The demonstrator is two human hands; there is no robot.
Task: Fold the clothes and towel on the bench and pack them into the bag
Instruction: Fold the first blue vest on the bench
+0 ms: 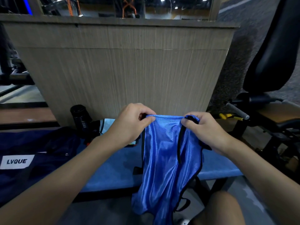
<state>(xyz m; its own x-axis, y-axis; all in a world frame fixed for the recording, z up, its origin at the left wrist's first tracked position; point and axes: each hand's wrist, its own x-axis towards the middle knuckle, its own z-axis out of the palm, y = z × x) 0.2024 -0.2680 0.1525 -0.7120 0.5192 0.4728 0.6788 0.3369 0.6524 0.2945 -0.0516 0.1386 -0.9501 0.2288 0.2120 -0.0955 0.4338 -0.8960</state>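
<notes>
Folding stage: blue vest (165, 151) pinched at top edge by left hand (134, 122), right hand (206, 129). Next, likely: laying flat on bench (113, 169).

This is looking like a gym: a black padded machine seat (274, 51) is standing at the right above a dark steel frame with a grey grip handle (237, 111), and orange racks (128, 5) are showing in the glass at the top. A blue padded counter (113, 168) is carrying a navy sports bag (32, 151), with a black shaker bottle (80, 116) standing just beyond it. Speckled flooring (235, 70) is spreading beside the wood-grain partition (121, 70).
</notes>
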